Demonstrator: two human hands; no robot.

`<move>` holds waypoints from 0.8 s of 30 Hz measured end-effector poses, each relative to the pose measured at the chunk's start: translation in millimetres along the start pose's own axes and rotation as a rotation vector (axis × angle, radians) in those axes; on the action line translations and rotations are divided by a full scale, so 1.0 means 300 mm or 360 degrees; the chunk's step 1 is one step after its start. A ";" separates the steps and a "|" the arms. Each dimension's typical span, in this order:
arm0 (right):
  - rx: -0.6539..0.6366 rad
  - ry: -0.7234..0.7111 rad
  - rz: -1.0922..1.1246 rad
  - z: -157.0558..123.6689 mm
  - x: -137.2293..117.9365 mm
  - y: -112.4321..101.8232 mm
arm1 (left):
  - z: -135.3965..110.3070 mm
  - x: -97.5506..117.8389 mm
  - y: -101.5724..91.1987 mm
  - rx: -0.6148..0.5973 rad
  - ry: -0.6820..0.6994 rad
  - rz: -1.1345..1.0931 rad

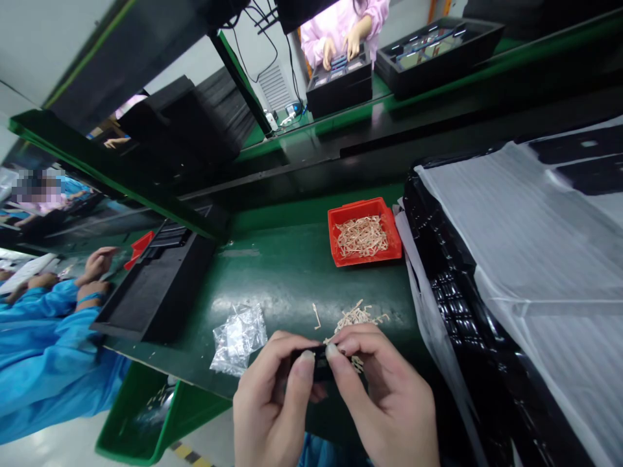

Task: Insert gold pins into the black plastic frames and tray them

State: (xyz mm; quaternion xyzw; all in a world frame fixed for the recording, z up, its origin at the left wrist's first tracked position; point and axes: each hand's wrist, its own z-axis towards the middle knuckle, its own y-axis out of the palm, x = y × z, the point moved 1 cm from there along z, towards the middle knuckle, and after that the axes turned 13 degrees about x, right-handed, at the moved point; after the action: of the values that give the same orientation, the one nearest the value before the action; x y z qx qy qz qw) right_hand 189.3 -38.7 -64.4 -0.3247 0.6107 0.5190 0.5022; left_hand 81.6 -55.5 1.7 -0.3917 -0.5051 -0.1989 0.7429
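Observation:
Both my hands meet at the bottom centre around a small flat black part (pixel 321 367), mostly covered by fingers. My left hand (pixel 277 395) is closed on its left side, with the thumb on top. On its right edge my right hand (pixel 384 395) presses with thumb and fingertips; whether a smaller piece is pinched there I cannot make out. Just beyond my fingers lies a loose pile of small cream-coloured strips (pixel 357 316). One single strip (pixel 317 316) rests apart from it. A clear plastic bag (pixel 238 340) lies left of my left hand.
A red bin (pixel 365 259) full of similar strips stands behind the pile. Stacked black trays with white sheets (pixel 549 259) crowd the right side. At left are a black foam box (pixel 150 292), a green bin (pixel 131 415) and a co-worker's blue sleeves (pixel 43 350).

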 end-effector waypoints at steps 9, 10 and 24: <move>0.0047 -0.0020 -0.0006 0.002 -0.005 0.010 | -0.003 -0.010 0.028 0.0059 0.0085 0.0178; 0.0052 -0.0033 -0.0012 0.002 -0.005 0.010 | -0.006 -0.012 0.033 0.0072 0.0107 0.0187; 0.0151 0.0064 0.0010 -0.034 -0.044 0.050 | -0.009 -0.064 0.043 0.0329 0.0199 0.0167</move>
State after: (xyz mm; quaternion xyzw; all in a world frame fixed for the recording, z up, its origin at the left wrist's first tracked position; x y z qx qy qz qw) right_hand 176.5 -46.6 -47.8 -0.3089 0.6457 0.4843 0.5031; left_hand 84.3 -51.7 -21.0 -0.3256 -0.4544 -0.1307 0.8188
